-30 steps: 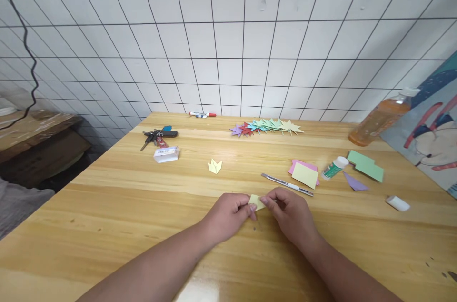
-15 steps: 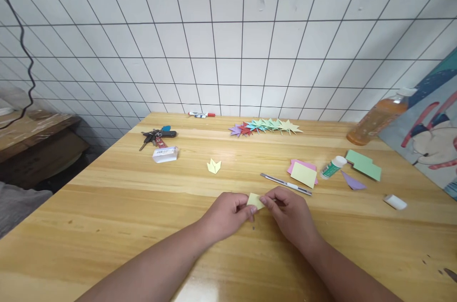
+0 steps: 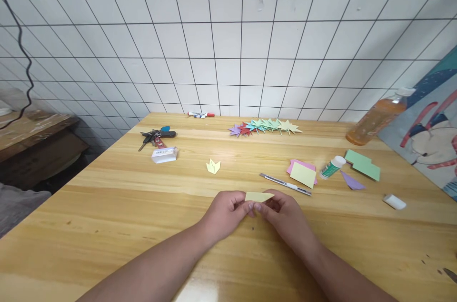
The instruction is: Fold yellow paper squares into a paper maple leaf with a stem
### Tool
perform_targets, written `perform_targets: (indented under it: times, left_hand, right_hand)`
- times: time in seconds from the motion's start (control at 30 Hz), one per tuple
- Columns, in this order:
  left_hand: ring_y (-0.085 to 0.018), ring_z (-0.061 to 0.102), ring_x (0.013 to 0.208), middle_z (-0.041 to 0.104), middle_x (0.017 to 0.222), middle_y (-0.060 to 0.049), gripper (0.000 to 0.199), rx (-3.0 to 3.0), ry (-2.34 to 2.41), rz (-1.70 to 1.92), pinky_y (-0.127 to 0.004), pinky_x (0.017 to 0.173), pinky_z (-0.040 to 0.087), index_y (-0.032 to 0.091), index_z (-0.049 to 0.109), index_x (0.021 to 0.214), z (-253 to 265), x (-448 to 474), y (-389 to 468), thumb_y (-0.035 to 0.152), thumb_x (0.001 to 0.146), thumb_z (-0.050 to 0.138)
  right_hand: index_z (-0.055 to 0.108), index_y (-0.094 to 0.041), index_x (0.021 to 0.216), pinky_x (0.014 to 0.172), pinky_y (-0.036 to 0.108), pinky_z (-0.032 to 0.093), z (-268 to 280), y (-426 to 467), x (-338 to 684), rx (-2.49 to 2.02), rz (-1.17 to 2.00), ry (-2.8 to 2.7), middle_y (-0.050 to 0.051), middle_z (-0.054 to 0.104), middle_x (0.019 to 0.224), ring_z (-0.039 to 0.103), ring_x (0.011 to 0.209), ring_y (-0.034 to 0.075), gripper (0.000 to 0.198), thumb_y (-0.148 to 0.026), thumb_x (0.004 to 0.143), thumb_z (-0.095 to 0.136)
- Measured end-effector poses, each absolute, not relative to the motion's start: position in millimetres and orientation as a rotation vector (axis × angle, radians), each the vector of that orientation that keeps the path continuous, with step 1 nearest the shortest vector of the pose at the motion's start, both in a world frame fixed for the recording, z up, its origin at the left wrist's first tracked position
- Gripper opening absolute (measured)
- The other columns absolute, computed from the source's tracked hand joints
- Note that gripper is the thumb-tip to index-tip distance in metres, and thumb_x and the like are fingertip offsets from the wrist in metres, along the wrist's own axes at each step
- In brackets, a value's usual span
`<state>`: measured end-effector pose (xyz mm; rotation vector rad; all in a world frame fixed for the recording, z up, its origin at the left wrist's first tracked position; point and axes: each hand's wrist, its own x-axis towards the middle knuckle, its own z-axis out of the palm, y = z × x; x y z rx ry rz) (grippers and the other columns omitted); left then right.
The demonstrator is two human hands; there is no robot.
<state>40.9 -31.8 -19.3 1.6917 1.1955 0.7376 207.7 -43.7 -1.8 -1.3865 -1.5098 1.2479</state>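
Between my two hands is a small piece of yellow paper [image 3: 257, 196], folded to a pointed shape on its right side. My left hand [image 3: 228, 211] pinches its left end, thumb in front. The thumb of my right hand [image 3: 283, 211] presses the lower edge, with the fingers curled behind it, partly hidden. Just beyond the hands lies a slim silver craft knife [image 3: 285, 184]. A folded yellow paper piece with points [image 3: 213, 166] rests farther off to the left. Yellow paper [image 3: 303, 175] lies over pink sheets [image 3: 292, 164] to the right.
A glue stick [image 3: 332, 167], green sheets [image 3: 367, 167], a purple triangle [image 3: 352, 181] and a white eraser [image 3: 394, 202] lie right. A bottle [image 3: 376, 117] stands behind them. Colourful folded papers [image 3: 264, 125] and a marker [image 3: 201, 115] lie by the wall; keys [image 3: 157, 136] and a small box [image 3: 164, 155] left.
The yellow paper in my hands has gone from a small flat piece to a wider, pointed shape. My right hand has shifted slightly left, its thumb now close to the left thumb.
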Motion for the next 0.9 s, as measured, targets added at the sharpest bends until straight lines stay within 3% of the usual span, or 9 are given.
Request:
perform_targets:
  times: [0.23, 0.43, 0.57, 0.9]
  left_hand:
    - [-0.012, 0.054, 0.060, 0.064, 0.063, 0.001, 0.031, 1.794, 1.189, 0.725, -0.019, 0.055, 0.037, 0.016, 0.064, 0.067, -15, 41, -33, 0.035, 0.084, 0.047]
    - [-0.011, 0.053, 0.056, 0.061, 0.058, 0.002, 0.033, 1.967, 1.245, 0.668, -0.019, 0.054, 0.035, 0.017, 0.066, 0.064, -9, 34, -27, 0.035, 0.084, 0.048]
    - [-0.011, 0.054, 0.058, 0.062, 0.060, 0.002, 0.031, 2.026, 1.229, 0.653, -0.019, 0.056, 0.035, 0.018, 0.068, 0.065, -6, 31, -26, 0.033, 0.084, 0.049]
    - [-0.011, 0.049, 0.056, 0.057, 0.060, 0.002, 0.028, 1.702, 1.112, 0.694, -0.019, 0.052, 0.035, 0.013, 0.064, 0.070, -7, 33, -30, 0.039, 0.079, 0.055]
  right_hand:
    - [0.061, -0.018, 0.065, 0.055, 0.024, 0.041, -2, -43, 209, -1.318, 1.367, -1.387, 0.000, 0.062, 0.061, 0.057, 0.061, 0.016, 0.026, -0.043, 0.068, 0.065]
    - [0.058, -0.018, 0.060, 0.051, 0.023, 0.035, -4, -40, 220, -1.439, 1.202, -1.390, -0.002, 0.052, 0.055, 0.046, 0.054, 0.012, 0.028, -0.044, 0.068, 0.064]
    - [0.058, -0.018, 0.058, 0.050, 0.023, 0.032, -3, -38, 224, -1.385, 1.263, -1.312, -0.003, 0.050, 0.053, 0.043, 0.052, 0.011, 0.026, -0.041, 0.065, 0.067]
    - [0.052, -0.018, 0.058, 0.048, 0.022, 0.029, -6, -39, 222, -1.373, 1.289, -1.381, -0.005, 0.047, 0.052, 0.040, 0.049, 0.010, 0.028, -0.040, 0.069, 0.065]
